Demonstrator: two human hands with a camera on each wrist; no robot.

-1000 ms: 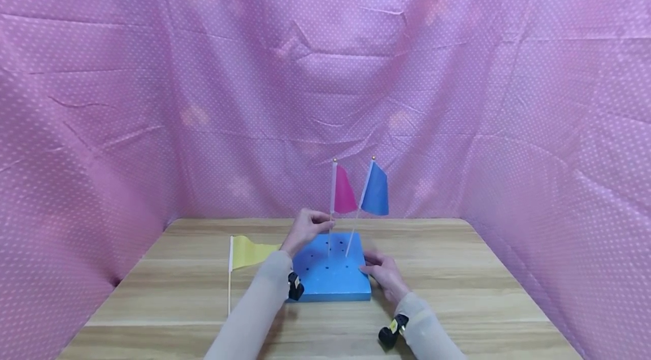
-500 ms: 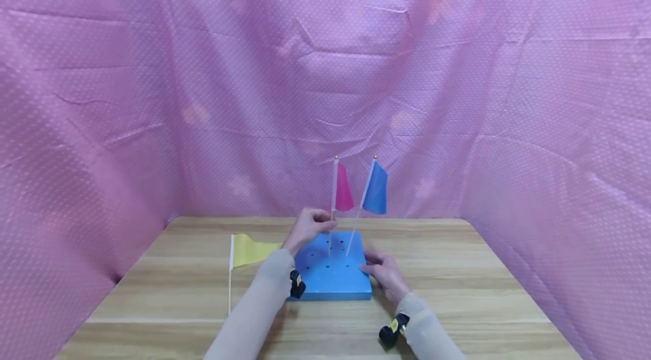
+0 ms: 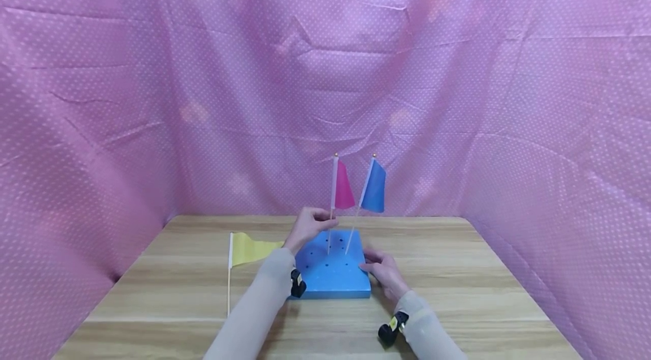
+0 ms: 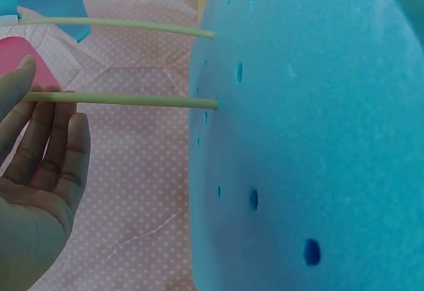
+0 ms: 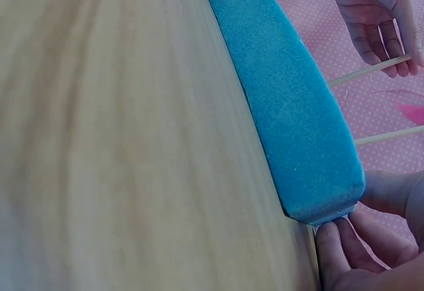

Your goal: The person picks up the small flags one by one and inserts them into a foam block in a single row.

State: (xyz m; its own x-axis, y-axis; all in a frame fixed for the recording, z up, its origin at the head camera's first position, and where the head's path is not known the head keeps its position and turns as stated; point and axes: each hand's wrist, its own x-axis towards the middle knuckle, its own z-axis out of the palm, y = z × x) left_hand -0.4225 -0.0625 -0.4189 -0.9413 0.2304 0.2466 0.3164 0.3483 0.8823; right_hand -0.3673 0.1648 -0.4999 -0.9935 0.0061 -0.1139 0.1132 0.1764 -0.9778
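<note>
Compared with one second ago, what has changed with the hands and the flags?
Almost nothing. The left hand still pinches the stick of the pink flag, standing in the blue foam block. The right hand still rests at the block's right edge. The blue flag stays leaning in its hole, and the yellow flag stays lying on the table.

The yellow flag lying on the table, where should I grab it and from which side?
Probably pinch the yellow flag by its bare stick below the cloth, coming down from above. The stick lies flat on the table, clear of the foam block, and the left hand is the nearer one.
</note>
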